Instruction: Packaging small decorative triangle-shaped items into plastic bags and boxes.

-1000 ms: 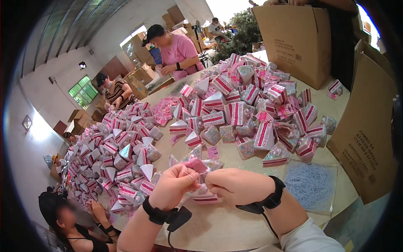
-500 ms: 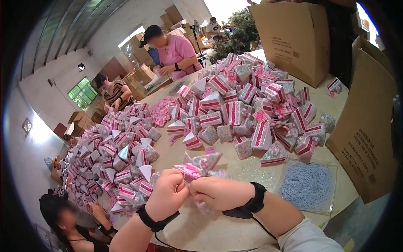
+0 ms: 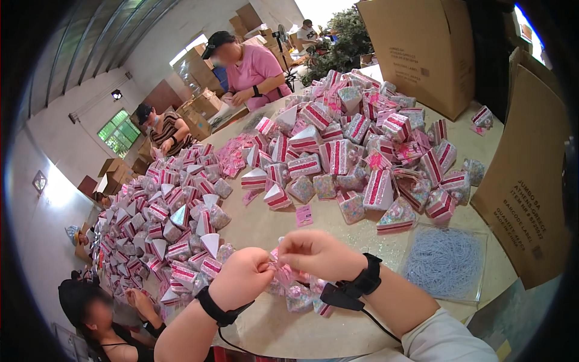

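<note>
My left hand [image 3: 246,276] and my right hand [image 3: 321,256] meet over the near middle of the table, fingertips pinched together on a thin string. Below them a cake-slice ornament [image 3: 300,300] in pink, white and glitter hangs or rests, partly covered by my hands. A pink card [image 3: 283,274] shows between the hands and the ornament. Another small pink card [image 3: 303,215] lies flat on the table just beyond my fingers. Ahead and to the right spreads a heap of similar cake-slice ornaments [image 3: 335,157], many with pink cards.
A second heap of ornaments [image 3: 175,226] covers the left side. Pink cards [image 3: 232,158] lie piled between the heaps. At right stand a clear tray [image 3: 443,262] of pale string loops and large cardboard boxes [image 3: 416,54]. Several co-workers sit or stand around the table.
The ornament and its pink card have dropped from beyond my hands to below them. My right hand has risen slightly, its fist loosened into a pinch. The card on the table is uncovered.
</note>
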Motion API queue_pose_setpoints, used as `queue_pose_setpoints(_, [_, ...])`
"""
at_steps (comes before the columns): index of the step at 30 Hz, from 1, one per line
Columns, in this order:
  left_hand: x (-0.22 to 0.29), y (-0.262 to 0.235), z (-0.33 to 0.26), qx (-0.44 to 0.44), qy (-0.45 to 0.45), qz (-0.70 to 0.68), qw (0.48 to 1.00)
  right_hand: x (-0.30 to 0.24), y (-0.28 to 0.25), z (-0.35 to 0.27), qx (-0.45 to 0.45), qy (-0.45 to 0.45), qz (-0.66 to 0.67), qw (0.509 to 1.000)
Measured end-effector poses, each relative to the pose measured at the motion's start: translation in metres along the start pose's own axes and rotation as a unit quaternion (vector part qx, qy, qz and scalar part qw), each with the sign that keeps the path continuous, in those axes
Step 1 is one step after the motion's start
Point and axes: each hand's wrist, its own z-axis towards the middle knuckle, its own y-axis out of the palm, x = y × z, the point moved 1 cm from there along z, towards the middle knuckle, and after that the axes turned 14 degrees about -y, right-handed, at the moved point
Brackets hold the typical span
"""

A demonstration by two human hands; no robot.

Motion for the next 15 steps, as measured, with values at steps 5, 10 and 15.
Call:
queue_pose_setpoints(5, [0.005, 0.003, -0.002, 0.025, 0.019, 0.069, 0.997, -0.002, -0.004, 0.002, -0.025, -0.077, -0.151, 0.985])
queue_pose_setpoints(10, [0.015, 0.0, 0.001, 0.124, 0.134, 0.21, 0.961, 0.002, -0.011, 0.001, -0.049, -0.105, -0.234, 0.965])
queue_pose_setpoints(15, [0.02, -0.004, 0.006, 0.074, 0.183, 0.183, 0.963, -0.017, -0.021, 0.001, -0.143, 0.048, -0.169, 0.974])
